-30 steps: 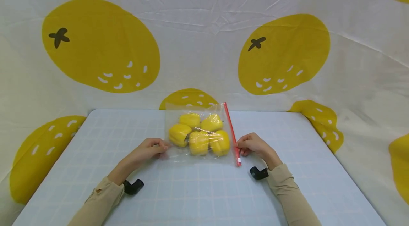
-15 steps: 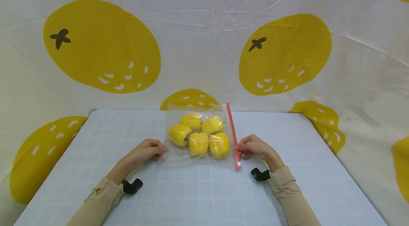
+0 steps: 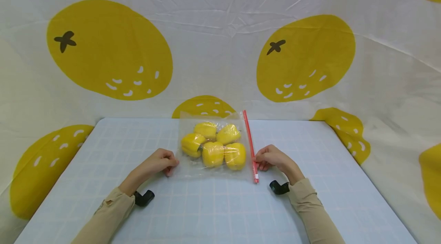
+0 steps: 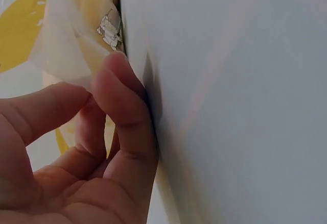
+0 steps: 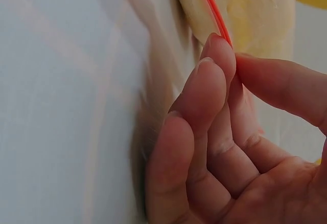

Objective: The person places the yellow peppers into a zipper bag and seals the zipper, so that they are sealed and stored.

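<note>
A clear zip bag [image 3: 193,169] holds several yellow bell peppers [image 3: 212,154], lying low at the far middle of the table. Its red zip strip [image 3: 249,136] runs down the right side. My left hand [image 3: 160,161] pinches the bag's near left edge; in the left wrist view, thumb and fingertips [image 4: 116,63] meet on the thin plastic [image 4: 64,55]. On the other side, my right hand [image 3: 273,158] pinches the strip near its lower end. The right wrist view shows the red strip [image 5: 217,12] coming out between thumb and index finger, with the other fingers curled below.
The table [image 3: 206,213] wears a pale blue checked cloth. Behind it hangs a white curtain [image 3: 213,52] printed with big yellow fruit. A black wrist device sits at the left wrist [image 3: 144,198] and another at the right wrist [image 3: 279,187].
The bag has shifted slightly toward me, its near edge now a little lower in view. My left hand has moved slightly left. Both hands keep their pinch.
</note>
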A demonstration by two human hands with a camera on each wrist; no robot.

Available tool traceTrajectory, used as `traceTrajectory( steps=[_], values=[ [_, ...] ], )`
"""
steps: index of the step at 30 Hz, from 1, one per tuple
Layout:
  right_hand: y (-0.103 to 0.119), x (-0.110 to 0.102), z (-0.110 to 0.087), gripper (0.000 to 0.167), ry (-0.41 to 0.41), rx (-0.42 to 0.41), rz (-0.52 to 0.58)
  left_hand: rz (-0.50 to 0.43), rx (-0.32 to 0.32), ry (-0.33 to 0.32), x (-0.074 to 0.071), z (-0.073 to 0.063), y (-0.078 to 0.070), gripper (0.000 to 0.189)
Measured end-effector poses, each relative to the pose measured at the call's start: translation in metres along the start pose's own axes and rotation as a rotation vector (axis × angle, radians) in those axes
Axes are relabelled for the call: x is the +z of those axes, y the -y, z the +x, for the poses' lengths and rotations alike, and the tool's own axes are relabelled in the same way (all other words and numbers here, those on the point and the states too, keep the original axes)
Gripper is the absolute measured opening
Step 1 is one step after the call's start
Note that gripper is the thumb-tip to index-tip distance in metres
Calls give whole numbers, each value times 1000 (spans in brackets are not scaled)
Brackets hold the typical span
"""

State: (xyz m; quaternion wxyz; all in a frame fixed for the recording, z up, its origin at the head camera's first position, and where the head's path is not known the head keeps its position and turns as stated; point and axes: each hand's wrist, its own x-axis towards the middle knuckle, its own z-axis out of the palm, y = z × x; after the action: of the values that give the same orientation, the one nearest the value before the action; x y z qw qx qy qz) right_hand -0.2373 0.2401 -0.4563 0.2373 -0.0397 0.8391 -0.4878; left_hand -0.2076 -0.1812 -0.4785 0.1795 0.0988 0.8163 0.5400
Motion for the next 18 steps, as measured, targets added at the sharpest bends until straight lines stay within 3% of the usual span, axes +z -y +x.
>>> traceTrajectory(
  steps=[13, 16, 18],
  values=[
    [-5, -6, 2, 16, -4, -29, -17, -119, 52, 47, -6, -8, -3, 28],
    [-2, -11, -2, 18, -35, -51, -78, -110, 72, 1, -11, -10, -5, 27],
    [3, -16, -7, 21, -83, -101, -135, -59, 110, -72, -16, -13, -9, 28]
  ],
)
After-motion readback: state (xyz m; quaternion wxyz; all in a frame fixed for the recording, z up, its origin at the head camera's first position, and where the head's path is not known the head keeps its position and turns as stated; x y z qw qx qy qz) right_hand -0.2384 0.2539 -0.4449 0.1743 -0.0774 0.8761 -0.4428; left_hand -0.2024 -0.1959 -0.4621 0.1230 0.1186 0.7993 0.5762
